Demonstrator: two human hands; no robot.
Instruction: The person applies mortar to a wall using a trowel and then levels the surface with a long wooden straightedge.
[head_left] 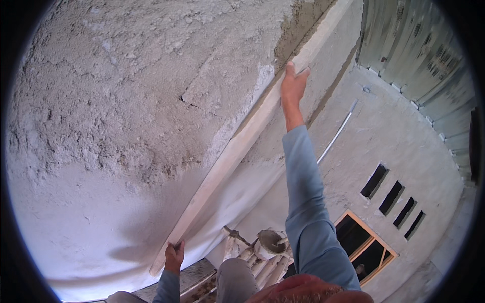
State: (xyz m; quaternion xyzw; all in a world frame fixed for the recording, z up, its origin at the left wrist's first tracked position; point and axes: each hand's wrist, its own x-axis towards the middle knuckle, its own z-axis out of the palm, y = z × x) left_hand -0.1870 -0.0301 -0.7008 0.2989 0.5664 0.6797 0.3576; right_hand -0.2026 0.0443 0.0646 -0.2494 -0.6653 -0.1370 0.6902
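A long, pale straight board (245, 136) lies along the rough plastered wall (116, 86), running from lower left to upper right, beside a darker damp strip of mortar (298, 28) at the top. My right hand (294, 83), on a raised, sleeved arm, grips the board's upper part, fingers wrapped on its edge. My left hand (175, 255) grips it near the lower end. The wall is smoother and paler low on the left, with shadows on it.
Below the board, a mortar-smeared bucket (267, 238) stands on slatted planks (275, 272) near my legs. On the right are a wall with a metal pole (337, 132), several dark slot openings (390, 196), a wooden-framed window (374, 237) and corrugated sheeting (414, 55) above.
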